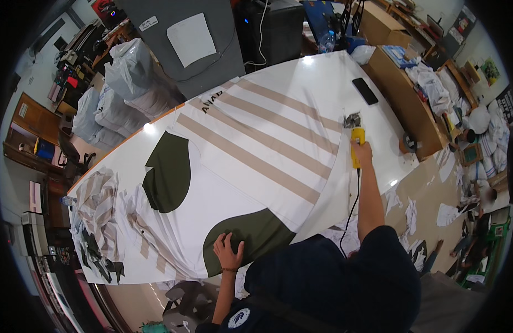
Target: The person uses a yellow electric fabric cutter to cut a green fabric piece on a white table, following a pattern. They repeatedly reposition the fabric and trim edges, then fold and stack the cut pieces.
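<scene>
My right hand [363, 152] is wrapped round the yellow body of an electric fabric cutter [357, 137]. Its metal head sits on the white table [317, 72], by the right edge of a white fabric with beige stripes [267, 133]. A black cord [352, 208] trails from the cutter toward my body. Fingers spread, my left hand [229, 253] rests on a dark green fabric piece [262, 238] near the table's front edge. Another dark green piece [176, 172] lies farther off to the left, on the white cloth.
Crumpled striped fabric [101, 205] is heaped at the table's left end. A black phone [365, 91] lies at the far right. Beyond that edge stands a brown cabinet [406, 100]; a tape roll [407, 144] is near its corner. Scraps [448, 213] litter the floor.
</scene>
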